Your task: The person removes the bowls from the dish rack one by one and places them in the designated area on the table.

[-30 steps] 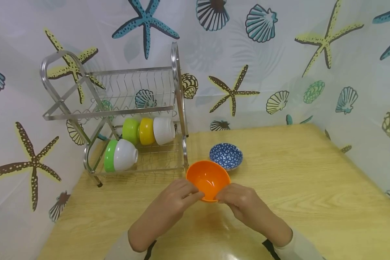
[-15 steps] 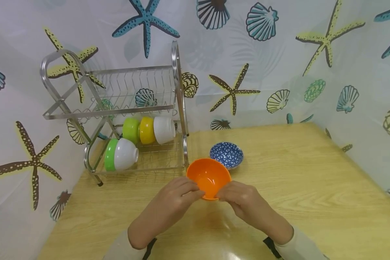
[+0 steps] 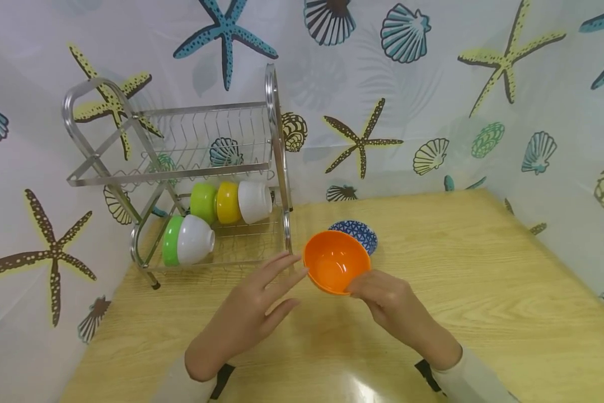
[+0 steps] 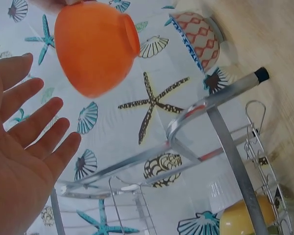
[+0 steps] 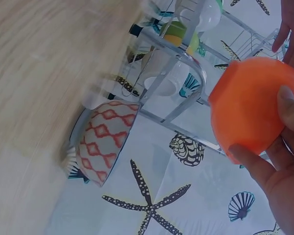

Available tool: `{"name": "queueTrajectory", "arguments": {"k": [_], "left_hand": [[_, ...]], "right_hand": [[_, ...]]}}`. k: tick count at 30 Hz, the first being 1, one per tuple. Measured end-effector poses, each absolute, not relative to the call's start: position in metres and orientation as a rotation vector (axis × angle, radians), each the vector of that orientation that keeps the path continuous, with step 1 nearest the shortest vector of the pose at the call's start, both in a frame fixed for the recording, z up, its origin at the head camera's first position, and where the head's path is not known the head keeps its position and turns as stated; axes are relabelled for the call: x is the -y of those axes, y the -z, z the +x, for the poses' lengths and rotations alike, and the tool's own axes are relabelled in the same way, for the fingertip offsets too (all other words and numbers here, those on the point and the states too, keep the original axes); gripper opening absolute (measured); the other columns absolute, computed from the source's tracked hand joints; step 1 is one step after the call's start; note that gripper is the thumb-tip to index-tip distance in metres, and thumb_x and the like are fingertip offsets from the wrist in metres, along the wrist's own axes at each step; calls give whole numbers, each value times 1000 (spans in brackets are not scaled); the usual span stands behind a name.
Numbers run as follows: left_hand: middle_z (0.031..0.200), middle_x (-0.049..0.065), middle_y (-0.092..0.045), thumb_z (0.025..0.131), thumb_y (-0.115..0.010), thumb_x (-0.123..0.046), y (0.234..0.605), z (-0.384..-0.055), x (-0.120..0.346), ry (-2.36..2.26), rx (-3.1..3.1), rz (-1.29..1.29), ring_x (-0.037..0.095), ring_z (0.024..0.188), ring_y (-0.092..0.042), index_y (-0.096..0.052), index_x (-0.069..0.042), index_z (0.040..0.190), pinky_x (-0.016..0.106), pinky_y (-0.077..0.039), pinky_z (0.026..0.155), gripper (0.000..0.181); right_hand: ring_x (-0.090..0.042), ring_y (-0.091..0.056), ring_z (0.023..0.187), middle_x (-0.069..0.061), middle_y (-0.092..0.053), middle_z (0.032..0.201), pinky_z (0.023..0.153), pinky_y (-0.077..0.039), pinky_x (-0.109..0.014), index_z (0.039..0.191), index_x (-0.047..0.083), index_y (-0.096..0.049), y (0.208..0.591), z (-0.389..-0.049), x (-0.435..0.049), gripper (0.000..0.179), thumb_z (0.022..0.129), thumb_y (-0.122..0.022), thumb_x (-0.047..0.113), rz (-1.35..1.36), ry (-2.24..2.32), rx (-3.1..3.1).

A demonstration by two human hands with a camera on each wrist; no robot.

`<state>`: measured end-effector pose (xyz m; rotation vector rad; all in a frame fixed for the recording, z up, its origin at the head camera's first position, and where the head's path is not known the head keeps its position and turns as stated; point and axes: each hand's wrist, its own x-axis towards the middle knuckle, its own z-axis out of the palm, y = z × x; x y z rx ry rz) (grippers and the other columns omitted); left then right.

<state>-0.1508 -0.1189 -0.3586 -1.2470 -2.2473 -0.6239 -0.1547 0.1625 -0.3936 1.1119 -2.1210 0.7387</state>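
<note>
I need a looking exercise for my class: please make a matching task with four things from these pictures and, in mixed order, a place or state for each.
1. Orange bowl
2. Blue-patterned bowl
3. Left hand
4. Yellow bowl

A. Fingers straight, holding nothing
B. On the lower tier of the metal rack
C. Held by the right hand
D. Standing on the table

Pairs: 1-C, 2-D, 3-A, 4-B

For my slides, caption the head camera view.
Right hand holds an orange bowl, left hand open beside it; blue bowl partly hidden behind, dish rack at left.
</note>
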Motion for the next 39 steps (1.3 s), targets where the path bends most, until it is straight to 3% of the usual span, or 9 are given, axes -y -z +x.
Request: {"name": "queueTrajectory", "arguments": {"k": [7,10,14,16,20,23,31,39], "left_hand": [[149,12,-38,100,-43,-43,348,-156,141,645,2323,-1057,31,138,-33,-45,-13,143,45,-45,102,52],[149,14,-37,100,-40,-46,342,-159,150,659,2323,-997,33,139,-31,-44,-12,144,47,-39,108,56],[149,13,-38,98,-51,-39,338,-162,163,695,2325,-944,32,138,-33,-43,-10,144,46,-31,113,55],[149,12,-38,96,-58,-32,338,-164,168,700,2322,-923,31,137,-34,-42,-10,144,45,-31,113,55],[148,14,-39,94,-62,-27,340,-166,176,677,2298,-890,34,136,-35,-42,-9,144,50,-33,110,56],[148,15,-39,97,-56,-31,341,-167,179,655,2284,-873,35,136,-35,-42,-6,144,53,-34,109,55],[150,15,-35,90,-67,-13,348,-168,188,672,2360,-792,35,137,-32,-39,-6,145,56,-35,106,62],[149,15,-36,92,-65,-15,356,-175,199,682,2419,-704,36,136,-33,-37,-5,147,57,-35,106,62]], "right_hand": [[-21,-68,81,-4,-72,87,75,-58,-29,88,5,-72,394,-160,-169,36,100,-46,27,1002,-713,2100],[-22,-68,79,-6,-72,85,72,-58,-30,86,4,-73,394,-163,-173,39,100,-46,29,952,-695,2083],[-23,-68,77,-8,-72,84,71,-58,-31,84,3,-73,393,-167,-179,42,100,-45,30,868,-679,2073],[-24,-68,78,-8,-72,84,72,-58,-32,85,2,-73,392,-168,-182,34,98,-51,26,816,-676,2088],[-27,-68,77,-12,-71,84,69,-58,-37,87,0,-71,392,-171,-187,5,82,-72,1,711,-664,2100],[-29,-68,75,-14,-71,82,67,-57,-41,86,-3,-71,393,-174,-191,21,68,-77,-13,640,-660,2091],[-31,-67,71,-17,-70,81,62,-58,-41,88,-6,-71,398,-182,-202,22,69,-76,-15,492,-613,2081],[-35,-67,68,-21,-69,79,56,-56,-45,86,-7,-71,410,-194,-218,15,72,-76,-11,384,-624,2127]]}}
